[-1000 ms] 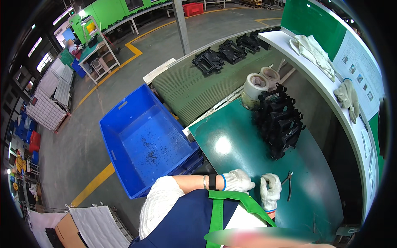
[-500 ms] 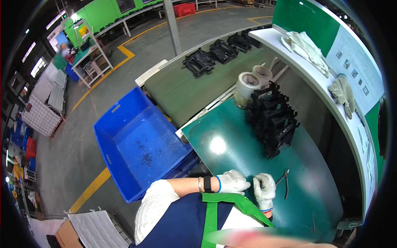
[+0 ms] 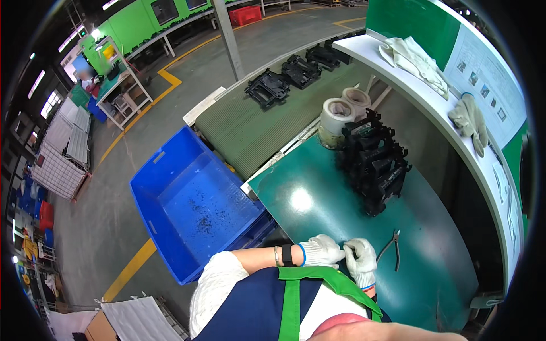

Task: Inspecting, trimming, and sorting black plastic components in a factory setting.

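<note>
Both gloved hands are brought together at the near edge of the green surface [image 3: 318,199], fingertips touching. The left hand [image 3: 321,252] and the right hand [image 3: 360,259] are curled closed around something small between them; what it is cannot be told, as it is hidden by the white gloves. A pair of pliers [image 3: 391,248] is laid just beside the right hand, apart from it. Open green room is left between the hands and the stack of black plastic parts [image 3: 372,165] toward the far edge. A blue crate [image 3: 193,199] is set below the left edge. Two tape rolls [image 3: 337,116] are seen at the far corner.
</note>
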Demonstrator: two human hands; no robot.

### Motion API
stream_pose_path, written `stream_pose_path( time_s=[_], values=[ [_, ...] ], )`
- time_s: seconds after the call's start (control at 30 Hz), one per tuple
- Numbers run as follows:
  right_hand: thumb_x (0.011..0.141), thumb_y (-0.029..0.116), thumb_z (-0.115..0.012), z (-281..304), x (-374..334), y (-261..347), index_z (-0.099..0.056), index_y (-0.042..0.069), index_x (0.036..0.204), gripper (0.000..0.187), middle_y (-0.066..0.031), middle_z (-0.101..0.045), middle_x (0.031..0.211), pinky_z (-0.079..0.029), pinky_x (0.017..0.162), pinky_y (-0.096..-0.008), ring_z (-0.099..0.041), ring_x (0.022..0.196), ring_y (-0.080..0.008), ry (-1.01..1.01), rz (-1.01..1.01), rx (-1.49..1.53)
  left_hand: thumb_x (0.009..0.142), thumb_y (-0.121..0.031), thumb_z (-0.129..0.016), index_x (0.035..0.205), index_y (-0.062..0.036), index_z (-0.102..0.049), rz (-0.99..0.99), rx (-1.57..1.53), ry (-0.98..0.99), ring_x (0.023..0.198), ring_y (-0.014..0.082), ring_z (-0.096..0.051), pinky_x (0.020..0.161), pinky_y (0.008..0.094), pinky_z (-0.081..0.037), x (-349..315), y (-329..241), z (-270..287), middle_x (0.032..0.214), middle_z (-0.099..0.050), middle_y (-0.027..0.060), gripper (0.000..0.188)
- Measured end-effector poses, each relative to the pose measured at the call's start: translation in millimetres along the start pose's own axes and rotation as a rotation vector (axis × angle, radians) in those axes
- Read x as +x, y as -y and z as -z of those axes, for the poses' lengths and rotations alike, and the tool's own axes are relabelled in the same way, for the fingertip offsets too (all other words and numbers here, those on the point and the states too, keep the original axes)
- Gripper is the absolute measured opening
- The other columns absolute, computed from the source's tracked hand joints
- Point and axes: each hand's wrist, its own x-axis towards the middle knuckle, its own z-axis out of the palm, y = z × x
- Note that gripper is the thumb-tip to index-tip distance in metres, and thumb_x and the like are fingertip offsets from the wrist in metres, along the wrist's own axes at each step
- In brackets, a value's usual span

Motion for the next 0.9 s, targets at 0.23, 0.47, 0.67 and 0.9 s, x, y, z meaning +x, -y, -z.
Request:
stream_pose_path(
  time_s=[0.23,0.47,0.67,0.9],
  values=[
    [0.079,0.001,-0.077,5.7,4.1,-0.2,-0.075,0.004,0.089,0.01,-0.0142,-0.072,0.091,-0.057,0.075,-0.039,-0.071,0.083,-0.0312,0.088,-0.095,0.02,0.093,-0.04,-0.071,0.095,0.0011,-0.064,0.154,-0.086,0.048,0.077,0.0421,-0.071,0.071,0.0515,-0.057,11.7,17.5,-24.2,0.076,-0.069,0.0204,0.042],
    [0.082,0.004,-0.076,5.1,-1.5,-2.0,-0.075,0.006,0.089,0.007,-0.0127,-0.071,0.092,-0.056,0.075,-0.039,-0.07,0.083,-0.0302,0.127,-0.131,0.014,0.094,-0.04,-0.071,0.095,0.0025,-0.065,0.119,0.065,0.086,0.077,0.0422,-0.071,0.073,0.0508,-0.057,12.0,10.9,-22.1,0.077,-0.068,0.0216,0.043],
    [0.085,0.006,-0.074,4.2,-10.0,-3.5,-0.074,0.006,0.091,0.006,-0.0129,-0.071,0.094,-0.056,0.076,-0.039,-0.069,0.084,-0.0312,0.138,-0.092,-0.016,0.092,-0.041,-0.072,0.092,0.0014,-0.067,0.091,0.076,0.081,0.077,0.0424,-0.071,0.071,0.0507,-0.057,5.8,-0.1,-13.7,0.075,-0.068,0.0225,0.043],
    [0.089,0.009,-0.073,8.8,4.1,2.2,-0.073,0.005,0.094,0.006,-0.0139,-0.071,0.096,-0.056,0.079,-0.0419,-0.069,0.088,-0.035,0.186,-0.039,0.014,0.089,-0.033,-0.063,0.082,-0.0043,-0.071,0.16,-0.044,-0.124,0.076,0.0413,-0.072,0.069,0.054,-0.057,-3.2,-6.3,0.8,0.075,-0.069,0.0208,0.031]
  ],
)
